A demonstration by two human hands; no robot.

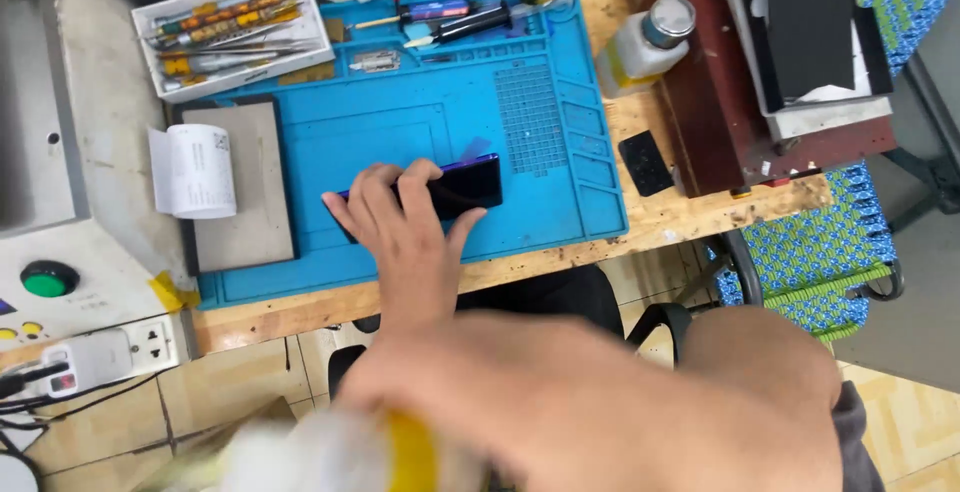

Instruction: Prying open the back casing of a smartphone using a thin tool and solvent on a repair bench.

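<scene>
The phone [440, 190] lies on the blue mat [560, 102], pinned flat under the left hand [400, 232], fingers curled over its edge. The right hand [420, 412] (blurred, near camera) seems closed around a yellow-banded bottle [350, 452]. Steady, even pressure would likely suit best.

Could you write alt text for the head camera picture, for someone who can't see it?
Seen from above, a person's left hand grips a dark phone lying on a blue work mat on a wooden bench. The right hand, blurred and close to the camera, seems to hold a white and yellow object. A white tray of tools and a capped bottle sit near the mat.
</scene>
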